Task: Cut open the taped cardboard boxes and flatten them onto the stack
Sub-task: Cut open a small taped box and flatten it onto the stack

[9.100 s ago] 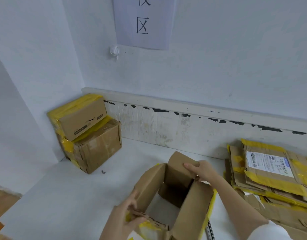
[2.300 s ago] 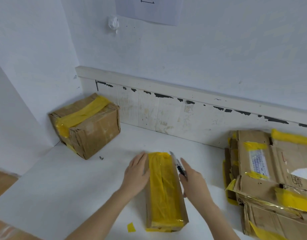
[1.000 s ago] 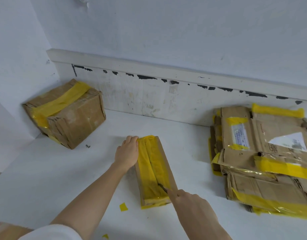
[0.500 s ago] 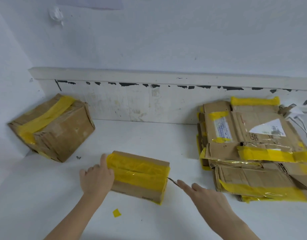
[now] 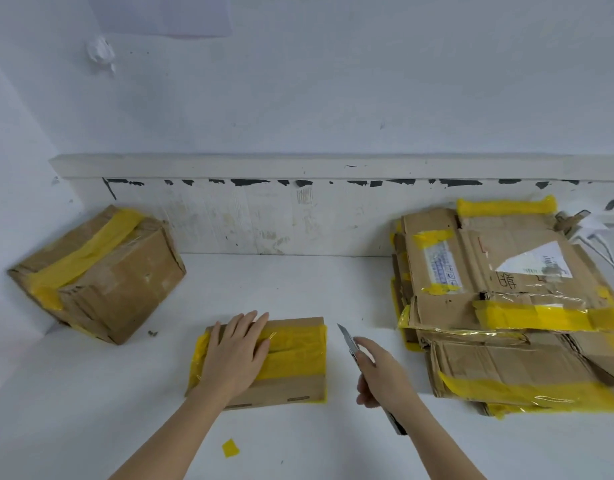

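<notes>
A small cardboard box (image 5: pixel 291 362) wrapped in yellow tape lies on the white table (image 5: pixel 90 410) in front of me. My left hand (image 5: pixel 234 355) lies flat on its left half with the fingers straight. My right hand (image 5: pixel 381 379) grips a utility knife (image 5: pixel 348 341) just right of the box, the blade pointing up and away, clear of the cardboard. A bigger taped box (image 5: pixel 97 271) stands at the far left. The stack of flattened boxes (image 5: pixel 506 306) lies at the right.
A white wall with a scuffed baseboard (image 5: pixel 281 220) closes the back of the table. A scrap of yellow tape (image 5: pixel 231 447) lies near the front edge. White cables (image 5: pixel 607 247) run behind the stack. A small dark bit (image 5: pixel 153 333) lies by the big box.
The small box has been turned so its long side faces me. My left hand moved from its left end onto its top. The knife has pulled away from the box's right end.
</notes>
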The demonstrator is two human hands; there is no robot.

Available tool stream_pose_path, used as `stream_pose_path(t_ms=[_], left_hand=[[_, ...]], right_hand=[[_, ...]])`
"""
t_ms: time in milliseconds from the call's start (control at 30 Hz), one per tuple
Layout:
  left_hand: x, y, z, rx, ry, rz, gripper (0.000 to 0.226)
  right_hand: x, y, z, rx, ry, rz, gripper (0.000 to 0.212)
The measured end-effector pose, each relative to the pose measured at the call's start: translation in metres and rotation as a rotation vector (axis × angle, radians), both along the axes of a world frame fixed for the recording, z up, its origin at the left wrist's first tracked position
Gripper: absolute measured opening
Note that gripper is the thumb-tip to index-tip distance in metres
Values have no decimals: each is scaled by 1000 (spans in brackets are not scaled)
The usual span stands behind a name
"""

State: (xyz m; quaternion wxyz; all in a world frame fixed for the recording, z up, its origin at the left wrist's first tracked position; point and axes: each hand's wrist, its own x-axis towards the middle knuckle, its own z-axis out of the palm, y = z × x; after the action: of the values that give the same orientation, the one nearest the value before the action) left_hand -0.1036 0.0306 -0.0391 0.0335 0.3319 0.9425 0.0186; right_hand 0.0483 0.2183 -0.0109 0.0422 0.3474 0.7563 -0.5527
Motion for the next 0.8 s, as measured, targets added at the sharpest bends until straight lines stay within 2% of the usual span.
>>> stream_pose_path(t_ms=[133,267,533,667,800], left_hand=[[1,0,-2,20,31,60,64],[2,1,0,24,45,78,53],[2,3,-5,14,38,81,67],[1,4,-7,22,46,98,62],[1,4,-7,32,32,86,73]], right_hand=[[-19,-3,-7,179,-9,62,32],[-26,-4,-14,315,-8,147,28],[-24,-8,-18,604,-83,273,28],[-2,-19,-14,620,-118,302,30],[16,-33,-13,643,-142,312,36]])
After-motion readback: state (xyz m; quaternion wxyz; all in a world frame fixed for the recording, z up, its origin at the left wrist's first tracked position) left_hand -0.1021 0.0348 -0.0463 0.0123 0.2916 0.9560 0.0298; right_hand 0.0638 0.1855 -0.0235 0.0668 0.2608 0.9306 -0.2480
